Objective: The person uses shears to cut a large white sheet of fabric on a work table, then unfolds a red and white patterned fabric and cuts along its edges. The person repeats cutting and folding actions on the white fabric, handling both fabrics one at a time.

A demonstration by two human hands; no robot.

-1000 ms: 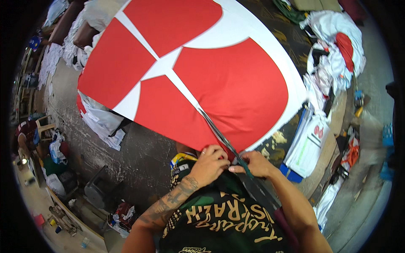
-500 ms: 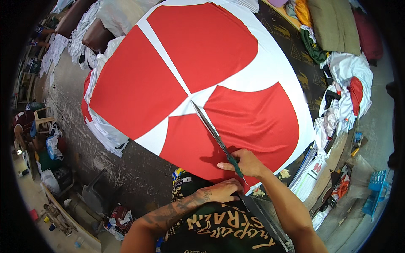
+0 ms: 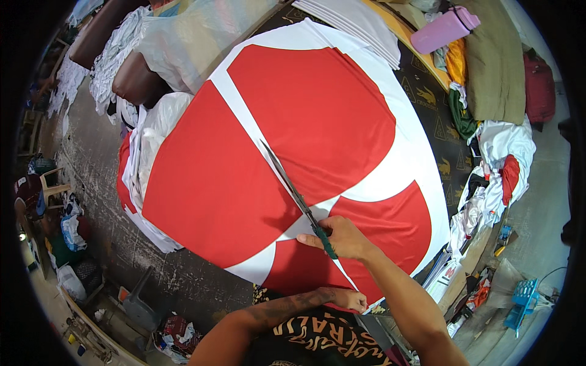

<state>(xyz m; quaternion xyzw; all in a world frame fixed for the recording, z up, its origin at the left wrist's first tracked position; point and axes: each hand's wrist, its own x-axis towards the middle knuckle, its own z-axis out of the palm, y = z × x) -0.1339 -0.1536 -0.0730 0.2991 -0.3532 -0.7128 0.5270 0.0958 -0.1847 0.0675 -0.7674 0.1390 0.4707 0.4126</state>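
A large white fabric (image 3: 375, 186) printed with red panels (image 3: 329, 116) lies spread on the dark table. My right hand (image 3: 345, 238) is closed around the green-wrapped handles of long scissors (image 3: 287, 180). Their blades lie along the white strip between the two far red panels, past the place where the white strips cross. Behind the handles, a narrow slit runs toward the near edge of the fabric. There my left hand (image 3: 349, 300) is closed on the fabric edge, its fingers curled. My right forearm covers part of the near right panel.
Folded white cloth (image 3: 354, 24) and a pink bottle (image 3: 444, 30) are at the far side. Bundled white cloth (image 3: 503, 146) lies at the right. A clear plastic sheet (image 3: 195, 49) and brown cushions (image 3: 141, 79) are at the far left. A blue plastic basket (image 3: 524, 299) stands at lower right.
The scissors in my right hand have advanced away from me, past the white crossing and along the far strip. My left hand stays by the near edge. The view has shifted, showing more beyond the fabric.
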